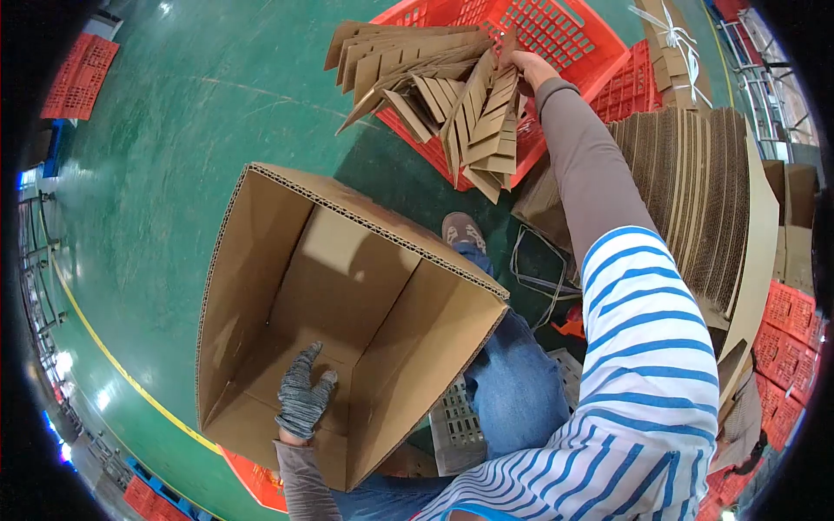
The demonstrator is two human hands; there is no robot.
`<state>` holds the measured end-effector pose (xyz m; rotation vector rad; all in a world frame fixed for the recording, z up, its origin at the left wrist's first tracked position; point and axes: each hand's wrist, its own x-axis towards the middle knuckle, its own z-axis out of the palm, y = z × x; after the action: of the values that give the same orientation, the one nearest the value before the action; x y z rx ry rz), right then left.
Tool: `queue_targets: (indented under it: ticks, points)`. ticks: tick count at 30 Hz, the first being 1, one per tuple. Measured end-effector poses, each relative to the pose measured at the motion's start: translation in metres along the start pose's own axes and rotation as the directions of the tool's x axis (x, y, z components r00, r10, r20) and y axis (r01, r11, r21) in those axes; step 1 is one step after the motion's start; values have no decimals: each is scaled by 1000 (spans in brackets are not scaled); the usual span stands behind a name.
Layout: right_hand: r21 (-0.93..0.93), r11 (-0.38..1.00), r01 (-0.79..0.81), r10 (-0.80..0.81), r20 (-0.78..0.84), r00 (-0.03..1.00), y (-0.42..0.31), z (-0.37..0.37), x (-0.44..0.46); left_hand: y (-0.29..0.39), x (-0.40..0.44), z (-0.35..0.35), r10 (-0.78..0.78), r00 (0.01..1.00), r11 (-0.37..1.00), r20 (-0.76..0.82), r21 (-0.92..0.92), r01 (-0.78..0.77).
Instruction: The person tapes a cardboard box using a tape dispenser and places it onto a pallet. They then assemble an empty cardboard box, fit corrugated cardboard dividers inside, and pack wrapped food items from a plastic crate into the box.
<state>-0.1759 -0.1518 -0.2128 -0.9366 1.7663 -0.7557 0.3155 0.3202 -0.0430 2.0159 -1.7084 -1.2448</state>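
A large open cardboard box [347,260] is tilted in front of me, its open side facing up toward the camera. Inside it is my left hand [304,395], in a grey glove, with fingers apart and nothing held, close to the box's inner bottom. My right hand [526,73] reaches to the red crate at the top and grips one end of the slotted cardboard dividers [434,65]. Its fingertips are partly hidden by the cardboard. The dividers fan out over the rim of the red crate [599,65].
Flat cardboard sheets [686,200] are stacked on the right. Strapped cardboard [678,52] lies behind them. Red crates [786,339] line the right edge, and another red crate [80,78] is at far left. Loose strapping [543,282] lies near my foot [462,229].
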Motion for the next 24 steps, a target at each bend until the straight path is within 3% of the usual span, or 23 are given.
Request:
queue_targets:
  ticks: [2,5,8,9,10,12,13,15,17,19,22,24]
  points:
    - [35,994,-100,100,-8,995,4,-3,5,1,1,-1,-9,1000,1000,18,14,8]
    - [46,999,-3,4,-10,1000,13,-11,6,-6,1,1,-22,999,1000,36,17,21]
    - [106,991,77,-92,147,985,-5,-22,-23,-3,0,1,-32,999,999,36,20,32]
    - [230,972,-50,19,136,990,0,-22,-15,0,0,0,-39,999,999,35,36,38]
    - [225,973,-48,15,144,989,0,-26,-12,2,1,-1,-45,999,999,27,31,44]
    - [26,995,-92,88,126,988,5,-36,4,5,1,-3,-73,994,996,84,57,68]
    - [-12,997,73,-70,165,984,-25,-35,-46,5,1,-3,-84,994,996,76,46,81]
    - [24,1000,11,-15,190,982,-41,-36,-68,2,0,-3,-32,996,997,85,73,25]
    - [-184,981,64,-44,114,992,-64,-30,-101,4,-1,-4,-43,997,999,60,17,42]
    - [-180,980,-89,121,177,977,-32,-62,-26,4,-4,-4,-70,996,996,47,-45,73]
    - [-169,957,-236,264,169,950,-30,-56,-10,-3,-3,-2,-61,994,998,86,-16,62]
    - [-132,934,-332,347,120,930,-38,-51,-7,-8,-4,0,24,999,997,28,77,-26]
